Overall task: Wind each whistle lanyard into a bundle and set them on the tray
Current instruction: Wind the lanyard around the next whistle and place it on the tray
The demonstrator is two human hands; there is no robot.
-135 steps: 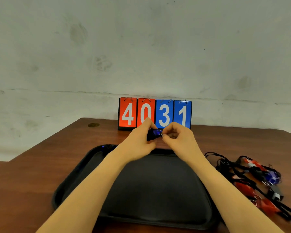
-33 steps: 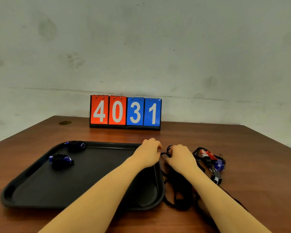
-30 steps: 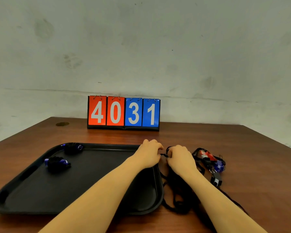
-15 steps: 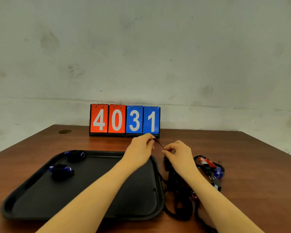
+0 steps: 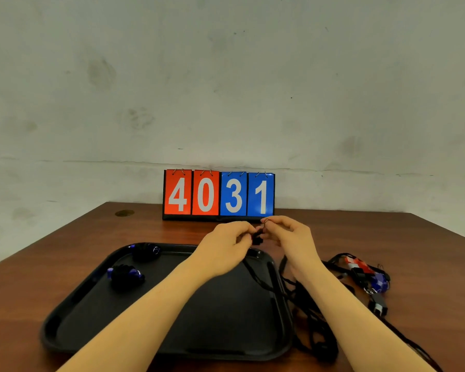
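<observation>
My left hand point(image 5: 226, 248) and my right hand point(image 5: 290, 237) are raised together above the far right corner of the black tray point(image 5: 73, 304). Both pinch a black lanyard point(image 5: 257, 238), whose cord point(image 5: 261, 280) trails down over the tray's right rim to the table. Two wound blue-whistle bundles lie in the tray's far left part, one point(image 5: 145, 251) by the back rim and one point(image 5: 125, 275) nearer me. A tangle of loose lanyards with red, blue and black whistles point(image 5: 365, 275) lies on the table right of the tray.
A flip scoreboard point(image 5: 218, 196) reading 4031 stands at the table's back edge against the grey wall. Loose black cords point(image 5: 314, 339) spread on the wooden table beside the tray's right rim. A small round hole point(image 5: 124, 212) marks the far left of the table.
After the second blue bundle went onto the tray, both hands reached into the pile at the right, pinched a black lanyard and lifted it up above the tray corner.
</observation>
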